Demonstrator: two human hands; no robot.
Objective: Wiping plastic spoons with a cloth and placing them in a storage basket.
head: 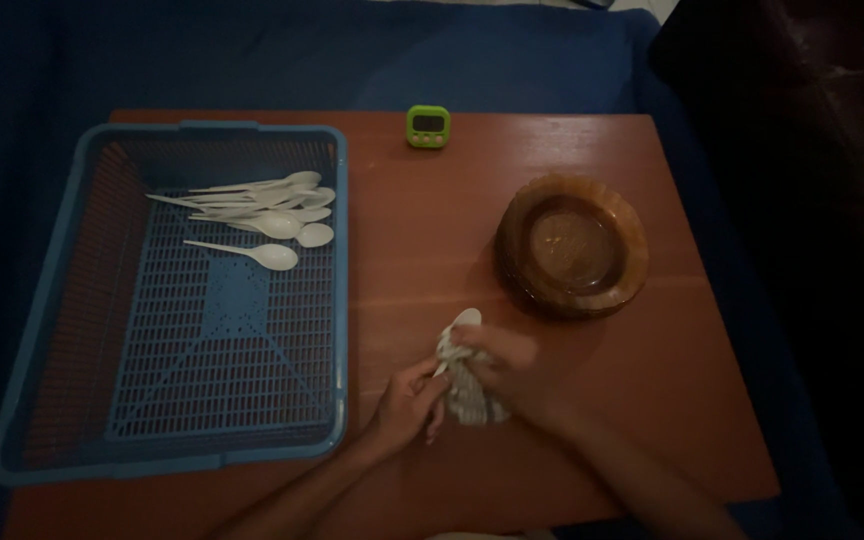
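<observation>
A reddish-brown table sits over blue cloth. Near its front edge, the left hand pinches the handle of a white spoon, bowl pointing away up-right, while the right hand presses a patterned cloth around it.
</observation>
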